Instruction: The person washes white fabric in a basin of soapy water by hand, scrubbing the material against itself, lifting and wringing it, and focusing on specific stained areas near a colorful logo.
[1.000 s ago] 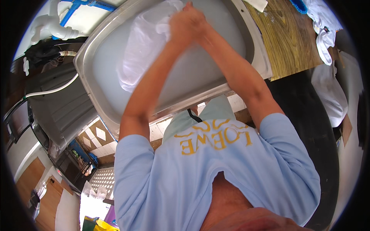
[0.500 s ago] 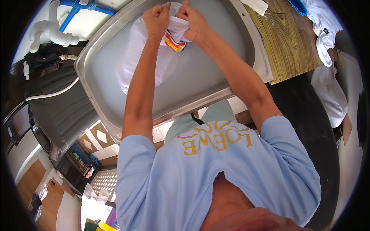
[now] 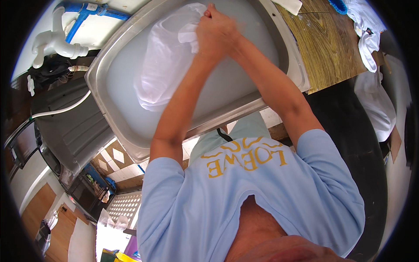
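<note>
White pipe w/ blue fitting, wood-grain counter, white clothes at right.

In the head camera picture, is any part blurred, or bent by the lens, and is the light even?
Head view: the joined hands are smeared by motion blur, while the white cloth and sink rim look sharper; the fisheye lens curves the sink's straight edges, with a black border around; daylight is bright and even, washing out the cloth's folds.

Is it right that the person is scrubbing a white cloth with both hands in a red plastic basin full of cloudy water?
Not quite: the head view shows a steel sink, not a red plastic basin. The rest holds: the left hand and right hand are bunched together on a white cloth in cloudy water.
</note>
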Demonstrator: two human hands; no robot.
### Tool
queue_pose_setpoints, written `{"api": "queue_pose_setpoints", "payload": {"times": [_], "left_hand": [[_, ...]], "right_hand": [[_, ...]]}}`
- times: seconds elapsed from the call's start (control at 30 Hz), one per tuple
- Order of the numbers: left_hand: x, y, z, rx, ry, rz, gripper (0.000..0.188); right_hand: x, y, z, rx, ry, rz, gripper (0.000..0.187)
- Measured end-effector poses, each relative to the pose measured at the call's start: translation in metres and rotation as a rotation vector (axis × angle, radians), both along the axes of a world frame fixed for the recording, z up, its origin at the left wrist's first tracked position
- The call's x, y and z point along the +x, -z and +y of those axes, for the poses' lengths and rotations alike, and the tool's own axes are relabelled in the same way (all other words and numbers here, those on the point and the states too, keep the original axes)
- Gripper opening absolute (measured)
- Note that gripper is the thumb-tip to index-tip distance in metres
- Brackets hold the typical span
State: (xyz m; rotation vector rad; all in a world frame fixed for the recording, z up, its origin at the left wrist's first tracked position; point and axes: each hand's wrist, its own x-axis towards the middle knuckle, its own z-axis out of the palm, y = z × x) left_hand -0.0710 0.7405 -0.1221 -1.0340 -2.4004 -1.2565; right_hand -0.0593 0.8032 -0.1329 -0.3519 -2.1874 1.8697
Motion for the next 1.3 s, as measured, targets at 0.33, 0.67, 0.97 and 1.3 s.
{"api": "queue_pose_setpoints", "payload": {"times": [0.33,0.67,0.97,1.3], "left_hand": [[-0.034,-0.05,-0.003,0.063,0.011,-0.044,0.026],[-0.051,-0.055,-0.002,0.032,-0.018,-0.064,0.022],[-0.022,-0.051,0.0,0.066,0.006,0.022,0.019],[-0.029,-0.043,-0.003,0.069,-0.022,0.006,0.017]], "right_hand": [[-0.013,0.023,0.013,-0.798,-0.068,0.015,0.031],[-0.013,0.019,0.02,-1.131,-0.147,0.043,0.037],[-0.016,0.036,0.013,0.028,-0.023,-0.039,0.034],[-0.016,-0.005,0.003,-1.221,0.091,-0.071,0.032]]}}
